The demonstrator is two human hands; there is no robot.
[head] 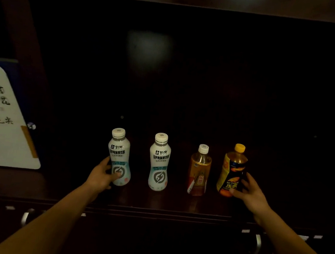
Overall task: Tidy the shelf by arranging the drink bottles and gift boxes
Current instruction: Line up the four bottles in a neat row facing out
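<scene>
Several bottles stand upright in a row on the dark wooden shelf (pixel 164 201). My left hand (pixel 102 174) is wrapped around the lower part of the leftmost white bottle (pixel 119 152). A second white bottle (pixel 159 161) stands to its right, untouched. Beside that is an amber bottle with a white cap (pixel 199 170). My right hand (pixel 249 191) grips the lower right side of the yellow-capped orange bottle (pixel 231 169) at the row's right end. A white gift box with ink calligraphy and blue flowers (pixel 2 120) leans in the neighbouring compartment at far left.
The shelf interior behind the bottles is dark and deep. A vertical wooden divider (pixel 27 48) separates the gift box's compartment from this one. Below the shelf's front edge are metal drawer handles (pixel 257 244).
</scene>
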